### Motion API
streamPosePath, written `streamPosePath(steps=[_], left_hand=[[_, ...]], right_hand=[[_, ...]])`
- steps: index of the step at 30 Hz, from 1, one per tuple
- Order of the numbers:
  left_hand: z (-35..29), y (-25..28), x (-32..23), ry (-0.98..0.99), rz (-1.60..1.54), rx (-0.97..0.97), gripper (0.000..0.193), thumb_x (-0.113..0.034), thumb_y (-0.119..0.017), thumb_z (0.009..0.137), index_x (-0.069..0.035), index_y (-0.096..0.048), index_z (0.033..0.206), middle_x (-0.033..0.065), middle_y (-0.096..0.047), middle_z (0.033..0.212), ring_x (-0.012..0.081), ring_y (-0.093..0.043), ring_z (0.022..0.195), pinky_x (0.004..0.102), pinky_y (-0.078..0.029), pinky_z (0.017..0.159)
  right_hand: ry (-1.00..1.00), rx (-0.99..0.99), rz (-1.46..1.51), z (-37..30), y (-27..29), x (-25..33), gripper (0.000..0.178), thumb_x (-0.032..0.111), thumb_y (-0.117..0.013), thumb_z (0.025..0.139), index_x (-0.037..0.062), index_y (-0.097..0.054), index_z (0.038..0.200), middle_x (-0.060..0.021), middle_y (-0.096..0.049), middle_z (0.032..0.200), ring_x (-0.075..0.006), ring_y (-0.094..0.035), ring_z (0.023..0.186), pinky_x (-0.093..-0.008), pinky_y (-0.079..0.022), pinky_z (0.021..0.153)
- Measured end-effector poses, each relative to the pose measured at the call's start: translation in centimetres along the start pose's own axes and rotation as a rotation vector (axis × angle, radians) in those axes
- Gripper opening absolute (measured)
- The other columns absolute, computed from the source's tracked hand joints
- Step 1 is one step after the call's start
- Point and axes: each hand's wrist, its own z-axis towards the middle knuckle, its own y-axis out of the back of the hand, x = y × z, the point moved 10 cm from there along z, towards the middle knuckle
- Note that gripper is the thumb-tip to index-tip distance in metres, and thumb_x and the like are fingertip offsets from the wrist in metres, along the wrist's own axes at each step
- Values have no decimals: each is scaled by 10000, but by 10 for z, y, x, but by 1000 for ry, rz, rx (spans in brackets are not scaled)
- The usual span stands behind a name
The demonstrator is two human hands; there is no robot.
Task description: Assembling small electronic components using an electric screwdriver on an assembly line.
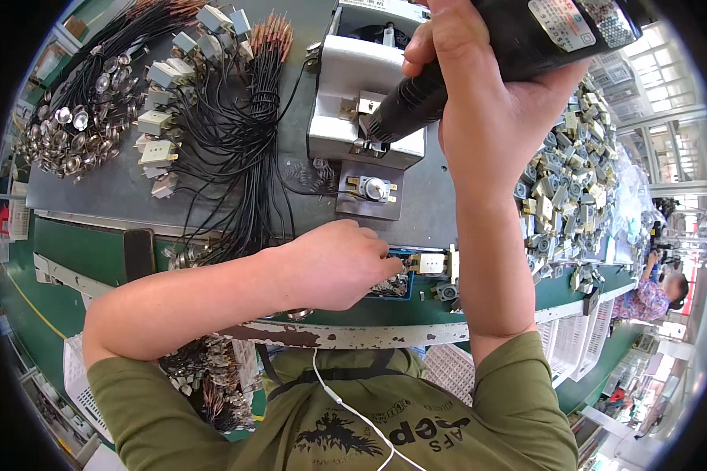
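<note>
My right hand [487,118] is wrapped round a black power screwdriver [420,98], which slants down to the left. Its lower end meets a small metal-and-white part in a white metal fixture [349,74]; the bit is hidden. At a small blue tray [410,289] of tiny metal pieces, my left hand [339,263] has its fingers curled together. What they pinch, if anything, is hidden. Between the hands, a round silver component with brass tabs [375,188] sits on a metal block [353,209], with a black wire running to it.
A bundle of black wires [247,149] with white-grey blocks lies left of the fixture. Beyond it are silver round caps [78,125]. Many grey-white components [565,173] are heaped at right. A chipped metal rail [353,336] edges the bench. Another person [648,302] is far right.
</note>
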Motion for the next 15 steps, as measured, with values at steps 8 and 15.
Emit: streamPosePath(steps=[8, 15], left_hand=[[1, 7, 1, 10, -25, -27, 208, -96, -663, 798, -15, -651, 989, 118, -678, 843, 307, -695, 870, 440, -558, 775], [-1, 9, 3, 1, -34, -57, 189, -114, -671, 800, -43, -632, 971, 88, -611, 857, 286, -653, 850, 435, -535, 759]], right_hand=[[-306, -177, -401, 1, 9, -15, 444, -57, -734, 902, 20, -417, 1202, -78, -648, 857, -112, -625, 599, -260, -517, 503], [-116, -84, -35, 3, -1, -5, 372, -53, -739, 902, 8, -475, 1157, -76, -656, 852, -109, -628, 599, -253, -513, 504]])
